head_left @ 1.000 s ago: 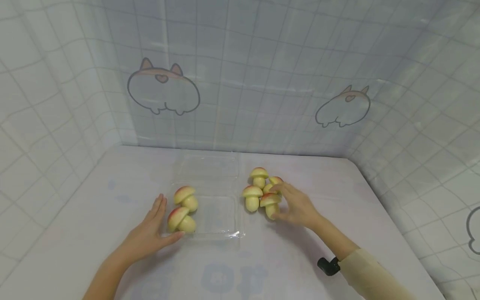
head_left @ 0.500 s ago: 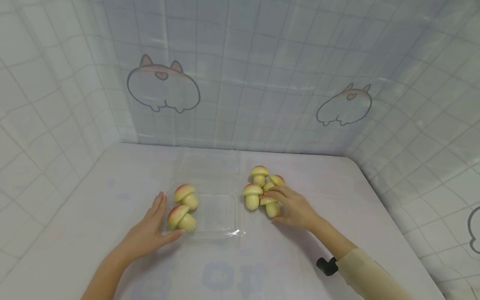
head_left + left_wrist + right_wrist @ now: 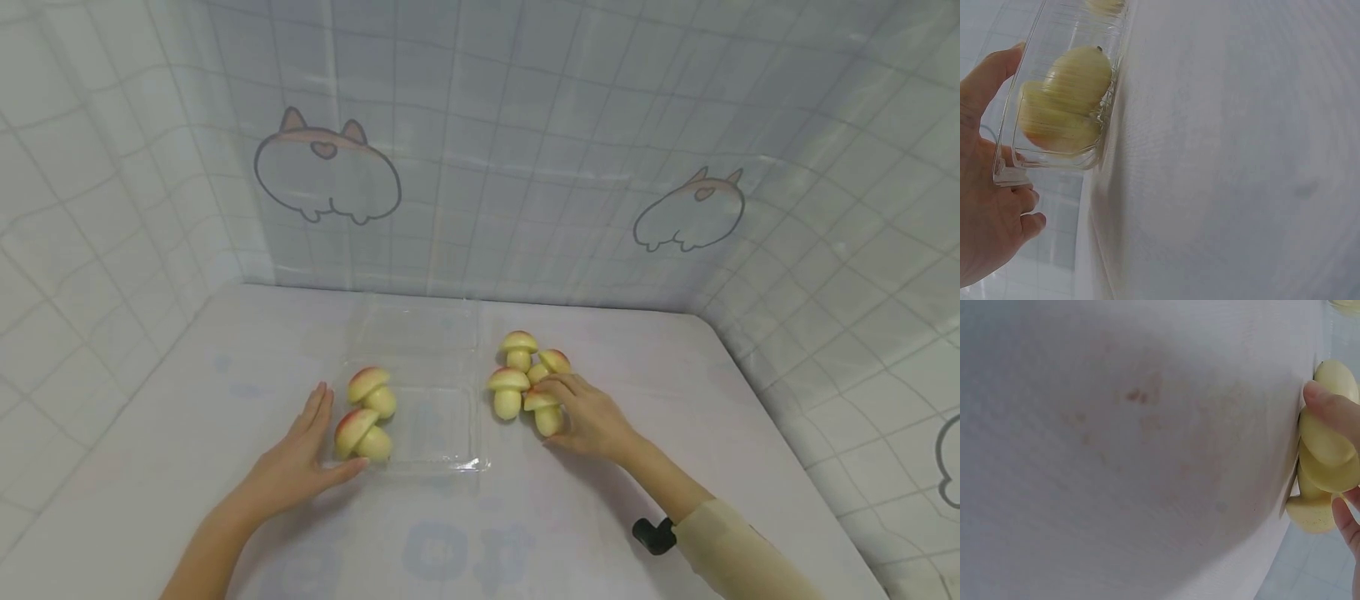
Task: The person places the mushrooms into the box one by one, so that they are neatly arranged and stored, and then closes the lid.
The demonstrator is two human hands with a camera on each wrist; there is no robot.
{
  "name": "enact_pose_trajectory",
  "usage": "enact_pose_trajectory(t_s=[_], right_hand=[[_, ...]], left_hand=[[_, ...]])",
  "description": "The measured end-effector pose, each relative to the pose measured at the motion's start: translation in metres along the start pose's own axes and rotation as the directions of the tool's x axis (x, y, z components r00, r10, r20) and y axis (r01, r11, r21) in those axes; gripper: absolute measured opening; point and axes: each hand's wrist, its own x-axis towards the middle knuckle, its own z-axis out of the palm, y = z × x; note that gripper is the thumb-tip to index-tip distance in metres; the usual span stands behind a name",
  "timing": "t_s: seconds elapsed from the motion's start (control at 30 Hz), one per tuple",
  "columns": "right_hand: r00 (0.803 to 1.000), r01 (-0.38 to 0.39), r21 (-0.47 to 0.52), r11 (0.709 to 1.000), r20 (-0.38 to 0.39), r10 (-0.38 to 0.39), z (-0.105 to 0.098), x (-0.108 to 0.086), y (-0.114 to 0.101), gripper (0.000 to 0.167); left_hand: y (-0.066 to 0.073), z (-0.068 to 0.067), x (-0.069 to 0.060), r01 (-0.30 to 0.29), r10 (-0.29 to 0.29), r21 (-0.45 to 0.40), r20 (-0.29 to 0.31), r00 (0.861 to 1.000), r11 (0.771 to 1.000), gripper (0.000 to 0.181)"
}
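My left hand [image 3: 288, 471] rests with straight fingers along the left side of a clear plastic box [image 3: 438, 425], its thumb at the front edge. Two yellow mushrooms with reddish caps, a rear one [image 3: 381, 402] and a front one [image 3: 375, 446], lie in the box's left part. In the left wrist view the thumb touches the box's rim [image 3: 1013, 94]. Right of the box, my right hand [image 3: 596, 421] pinches the nearest mushroom [image 3: 549, 419] of a loose group, thumb by the stem and fingers over the cap. In the right wrist view that mushroom [image 3: 1325, 440] shows under the thumb.
Touching or close around the pinched one are a left mushroom [image 3: 507, 404], a back mushroom [image 3: 518, 357] and a partly covered mushroom [image 3: 557, 361]. The box's lid [image 3: 420, 329] lies folded open behind it. A black angled object [image 3: 654, 536] is by the right sleeve.
My right fingers have come down and closed in on the nearest mushroom, which has shifted slightly right. The left hand and the box have stayed put.
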Motion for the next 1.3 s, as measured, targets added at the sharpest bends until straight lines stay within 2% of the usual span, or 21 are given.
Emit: enact_pose_trajectory(t_s=[0.2,0.47,0.67,0.8,1.0,1.13,1.3], right_hand=[[1.000,-0.006,-0.002,1.000,-0.023,0.006,0.000,-0.001,0.000,0.080],[0.995,-0.090,0.016,0.996,-0.038,0.091,-0.002,-0.003,-0.002,0.083],[0.993,-0.097,0.015,0.995,-0.068,0.097,-0.008,-0.001,-0.004,0.083],[0.987,-0.060,0.043,0.997,-0.147,0.066,-0.012,0.003,-0.005,0.082],[0.967,0.022,0.043,0.999,-0.255,-0.011,-0.020,0.013,-0.008,0.082],[0.957,0.055,0.050,0.997,-0.286,-0.038,-0.025,0.019,-0.012,0.084],[0.954,0.046,0.078,0.996,-0.300,-0.021,-0.032,0.027,-0.018,0.081]], left_hand=[[-0.002,0.002,0.000,0.001,-0.001,-0.008,0.003,1.000,1.000,0.112],[0.000,0.001,0.000,0.003,-0.003,-0.006,0.005,1.000,1.000,0.112],[0.002,-0.001,-0.001,0.000,0.000,-0.004,0.008,1.000,1.000,0.110],[0.002,-0.001,-0.001,-0.002,0.002,-0.001,0.007,1.000,1.000,0.110],[0.002,-0.001,-0.002,-0.004,0.004,0.000,0.003,1.000,1.000,0.110],[0.003,-0.002,-0.002,-0.007,0.007,-0.008,0.005,1.000,1.000,0.110],[0.003,-0.002,-0.001,-0.004,0.004,-0.011,0.008,1.000,1.000,0.110]])
